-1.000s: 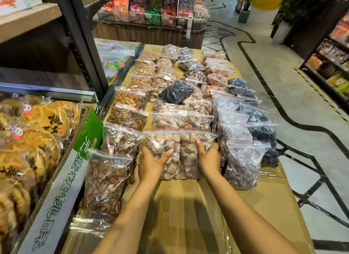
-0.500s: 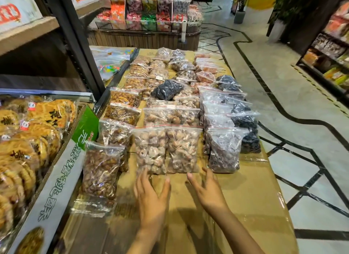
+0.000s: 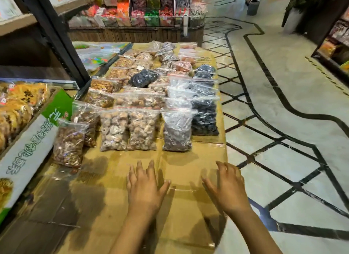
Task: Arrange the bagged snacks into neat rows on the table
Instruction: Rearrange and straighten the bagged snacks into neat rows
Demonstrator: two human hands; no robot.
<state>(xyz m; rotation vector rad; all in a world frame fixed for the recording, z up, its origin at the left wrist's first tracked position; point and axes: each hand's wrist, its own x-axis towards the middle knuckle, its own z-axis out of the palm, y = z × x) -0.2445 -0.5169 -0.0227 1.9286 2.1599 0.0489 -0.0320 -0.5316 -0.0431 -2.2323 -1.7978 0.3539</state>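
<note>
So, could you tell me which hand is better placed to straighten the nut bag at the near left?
Left, probably. The left hand is open, empty and nearer the nut bag; the right hand hovers at the right edge of the table and would have to cross over.

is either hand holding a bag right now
No, the left hand and the right hand are both open over bare cardboard, short of the nearest bags.

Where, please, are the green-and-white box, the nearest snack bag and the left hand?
green-and-white box (image 3: pixel 32 153), head view, white side wall
nearest snack bag (image 3: pixel 69 144), head view, bag's middle
left hand (image 3: pixel 145 189), head view, back of hand
</note>
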